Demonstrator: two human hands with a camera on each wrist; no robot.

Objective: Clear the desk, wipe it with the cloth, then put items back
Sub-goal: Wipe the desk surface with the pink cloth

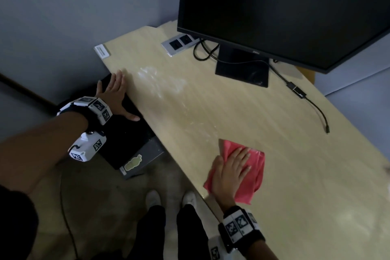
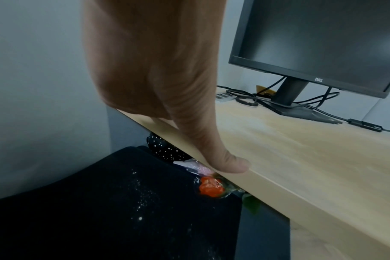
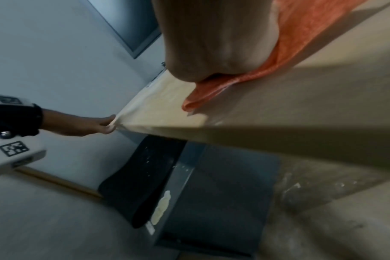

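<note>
Cloth (image 1: 252,172) flat on the worktop (image 1: 285,154), near its front edge, mid-wipe.

The right hand (image 1: 231,172) presses it with fingers spread, a flat grip pinching nothing; the left hand (image 1: 115,96) rests open on the side edge. Streaks (image 1: 156,78) show ahead: I'd use overlapping strokes, steady pressure, clear of the monitor (image 1: 285,12) cable (image 1: 312,104).

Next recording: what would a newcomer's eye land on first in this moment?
The pink-red cloth at the desk's near edge, pressed flat under the right hand. Next, the big dark monitor at the back right. Then the left hand, resting with straight fingers on the desk's left edge, beside whitish smears.
</note>
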